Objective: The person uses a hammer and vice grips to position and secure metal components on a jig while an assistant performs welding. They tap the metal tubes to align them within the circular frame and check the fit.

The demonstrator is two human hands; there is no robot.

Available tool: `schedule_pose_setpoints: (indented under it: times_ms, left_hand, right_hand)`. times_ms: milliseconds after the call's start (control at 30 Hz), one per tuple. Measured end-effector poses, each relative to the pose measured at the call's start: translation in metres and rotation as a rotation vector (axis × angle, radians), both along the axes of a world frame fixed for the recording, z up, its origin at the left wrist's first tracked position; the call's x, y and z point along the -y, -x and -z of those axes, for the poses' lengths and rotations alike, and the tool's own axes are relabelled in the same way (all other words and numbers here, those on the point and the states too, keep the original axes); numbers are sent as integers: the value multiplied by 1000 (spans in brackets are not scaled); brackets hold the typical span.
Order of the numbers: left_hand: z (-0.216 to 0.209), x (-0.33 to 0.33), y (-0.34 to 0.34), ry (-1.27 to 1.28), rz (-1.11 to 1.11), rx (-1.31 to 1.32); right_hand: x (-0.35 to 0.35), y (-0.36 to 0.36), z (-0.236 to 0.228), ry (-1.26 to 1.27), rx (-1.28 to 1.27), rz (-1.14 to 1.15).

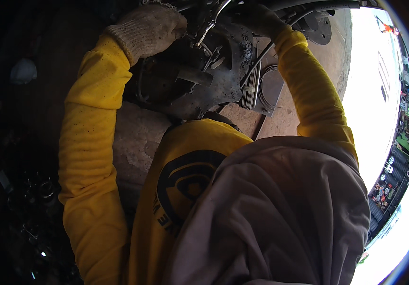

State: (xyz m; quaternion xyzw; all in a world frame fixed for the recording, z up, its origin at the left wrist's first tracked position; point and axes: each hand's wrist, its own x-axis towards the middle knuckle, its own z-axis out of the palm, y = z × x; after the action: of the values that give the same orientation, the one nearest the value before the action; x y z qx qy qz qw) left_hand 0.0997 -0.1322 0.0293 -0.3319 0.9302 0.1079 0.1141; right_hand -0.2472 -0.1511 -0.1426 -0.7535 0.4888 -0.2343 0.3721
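Note:
My left hand (148,29), in a pale knit work glove, is at the top of the view with its fingers curled in. Whatever it grips, if anything, is hidden. Just right of it, a bright, bent metal strip (209,27) slants down. My right hand (257,20) reaches to the top right in a dark glove; shadow hides its fingers. Below both hands lies a large, dark, dirty metal part (223,78) with a round hollow and a flat bar (195,76) across it. A black cable (260,58) runs down beside my right wrist.
Thin rods (249,95) lie on a flat plate (274,88) with a wire coil, right of the metal part. A dark round disc (319,29) is at the upper right. Unclear clutter (45,190) lies in shadow at left, below a white rounded object (23,71).

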Motion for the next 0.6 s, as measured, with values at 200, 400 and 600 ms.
schedule_pose_setpoints:
  times_ms: [200, 400, 600]
  left_hand:
    - [-1, -2, 0, -34, -65, 67]
    - [0, -2, 0, -6, -49, 64]
    - [-2, -2, -3, 24, -12, 49]
  right_hand:
    - [-17, -40, -22, 172, -758, 132]
    - [-39, -47, -27, 125, -712, 144]
    - [-96, -59, -43, 408, -273, 452]
